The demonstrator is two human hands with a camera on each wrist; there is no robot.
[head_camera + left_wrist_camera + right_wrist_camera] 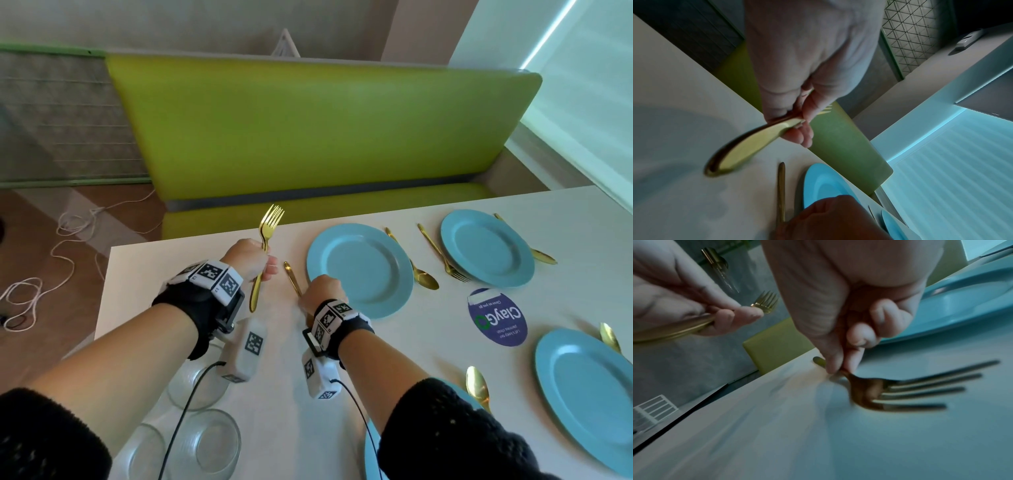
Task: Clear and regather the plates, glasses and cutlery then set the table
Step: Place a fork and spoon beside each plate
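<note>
My left hand (265, 262) grips a gold fork (265, 236) by its handle, tines up, above the white table (164, 270). The left wrist view shows that handle (740, 151) sticking out below my curled left hand (797, 128). My right hand (320, 286) pinches a second gold fork (292, 281) that lies on the table just left of a blue plate (359, 270). Seen from the right wrist, the right hand's fingertips (838, 368) pinch this fork's neck (900, 391), with its tines pointing towards the camera.
More blue plates (486, 246) (589, 394) lie to the right, with gold spoons (424, 277) and a fork (445, 260) beside them. Clear glass pieces (205, 442) stand at the near left. A round purple sticker (496, 317) lies between the plates. A green bench (308, 137) is behind the table.
</note>
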